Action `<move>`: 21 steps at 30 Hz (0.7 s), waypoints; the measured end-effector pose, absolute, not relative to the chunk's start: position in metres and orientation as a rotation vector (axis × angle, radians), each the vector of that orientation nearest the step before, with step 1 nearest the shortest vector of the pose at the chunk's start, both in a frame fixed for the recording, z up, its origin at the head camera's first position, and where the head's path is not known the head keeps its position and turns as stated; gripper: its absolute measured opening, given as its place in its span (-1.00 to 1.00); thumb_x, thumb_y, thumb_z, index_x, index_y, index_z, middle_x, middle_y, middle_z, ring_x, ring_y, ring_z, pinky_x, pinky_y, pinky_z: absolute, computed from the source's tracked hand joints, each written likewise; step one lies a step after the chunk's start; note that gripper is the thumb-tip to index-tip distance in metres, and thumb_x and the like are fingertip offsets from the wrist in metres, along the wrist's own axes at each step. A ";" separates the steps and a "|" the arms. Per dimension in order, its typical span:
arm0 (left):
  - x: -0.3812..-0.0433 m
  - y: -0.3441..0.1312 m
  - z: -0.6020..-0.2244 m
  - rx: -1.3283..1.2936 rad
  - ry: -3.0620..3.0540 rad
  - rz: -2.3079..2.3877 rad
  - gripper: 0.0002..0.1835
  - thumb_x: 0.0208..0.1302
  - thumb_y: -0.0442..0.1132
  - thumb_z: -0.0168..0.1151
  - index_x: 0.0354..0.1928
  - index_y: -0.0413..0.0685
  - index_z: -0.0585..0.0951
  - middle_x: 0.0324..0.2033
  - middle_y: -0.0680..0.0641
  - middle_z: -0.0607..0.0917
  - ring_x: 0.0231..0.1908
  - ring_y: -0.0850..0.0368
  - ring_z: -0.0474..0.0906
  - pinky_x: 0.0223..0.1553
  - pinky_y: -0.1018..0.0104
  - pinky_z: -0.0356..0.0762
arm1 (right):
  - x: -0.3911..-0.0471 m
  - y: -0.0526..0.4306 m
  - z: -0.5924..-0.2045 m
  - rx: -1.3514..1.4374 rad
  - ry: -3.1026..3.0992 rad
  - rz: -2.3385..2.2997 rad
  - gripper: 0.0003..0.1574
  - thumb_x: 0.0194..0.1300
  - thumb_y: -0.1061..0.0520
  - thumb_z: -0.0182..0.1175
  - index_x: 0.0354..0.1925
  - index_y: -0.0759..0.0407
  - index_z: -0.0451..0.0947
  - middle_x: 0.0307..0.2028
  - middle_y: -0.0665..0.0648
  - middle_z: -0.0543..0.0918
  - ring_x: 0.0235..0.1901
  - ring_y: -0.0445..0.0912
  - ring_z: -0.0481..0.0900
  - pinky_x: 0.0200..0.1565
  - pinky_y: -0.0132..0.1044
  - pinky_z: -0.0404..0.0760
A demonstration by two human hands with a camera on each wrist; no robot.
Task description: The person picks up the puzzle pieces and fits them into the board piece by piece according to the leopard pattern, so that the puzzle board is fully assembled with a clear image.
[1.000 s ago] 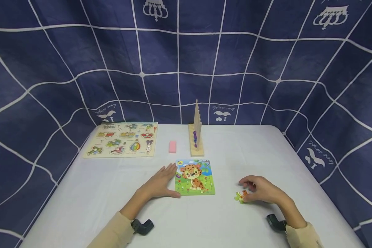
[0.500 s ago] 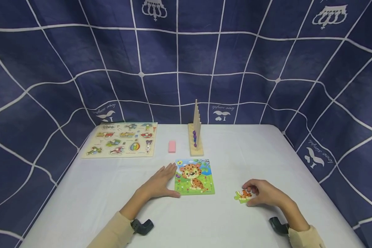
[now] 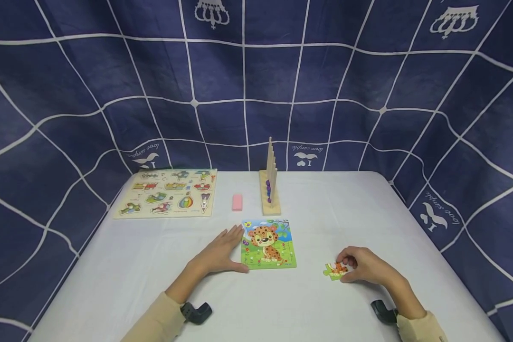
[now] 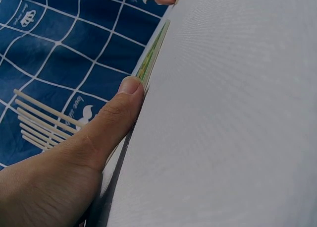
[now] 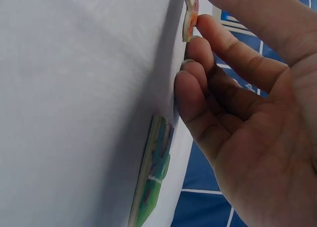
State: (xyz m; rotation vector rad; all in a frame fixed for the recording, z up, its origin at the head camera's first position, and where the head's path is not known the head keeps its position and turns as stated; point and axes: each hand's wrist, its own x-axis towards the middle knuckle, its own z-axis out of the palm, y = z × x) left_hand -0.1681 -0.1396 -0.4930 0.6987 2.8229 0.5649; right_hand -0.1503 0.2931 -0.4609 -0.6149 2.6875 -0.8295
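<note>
A square jigsaw puzzle point(image 3: 267, 244) with a spotted cub on grass lies flat on the white table. My left hand point(image 3: 218, 251) rests along its left side, thumb and fingers spread at the near and far corners; its straight thumb point(image 4: 116, 113) lies by the puzzle's edge in the left wrist view. To the right, my right hand point(image 3: 367, 267) pinches a small puzzle piece point(image 3: 334, 271), green with orange spots, between thumb and index finger at its right end. That piece point(image 5: 189, 19) is seen edge-on in the right wrist view, other fingers curled beneath.
At the back left lies a knob puzzle board point(image 3: 166, 194) with vehicle pictures. A pink block point(image 3: 237, 203) sits beside it. Behind the jigsaw stands a wooden peg rack point(image 3: 271, 190) with purple and blue beads. Dark blue curtain point(image 3: 222, 76) surrounds the table.
My right hand has shifted slightly right, and its fingers now cover less of the puzzle piece, which has turned a little. The left hand and the jigsaw stay in place.
</note>
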 end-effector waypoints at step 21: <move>-0.168 -0.140 -0.494 0.711 2.831 0.569 0.32 -0.16 0.57 0.24 0.50 -0.16 0.09 0.53 -0.13 0.03 0.54 -0.04 -0.07 0.55 -0.01 -0.09 | -0.148 0.292 -0.460 -0.527 2.713 -0.817 -0.49 -0.18 0.01 0.59 -0.22 0.12 0.64 -0.46 -0.06 0.51 -0.45 -0.28 0.39 -0.45 -0.47 0.44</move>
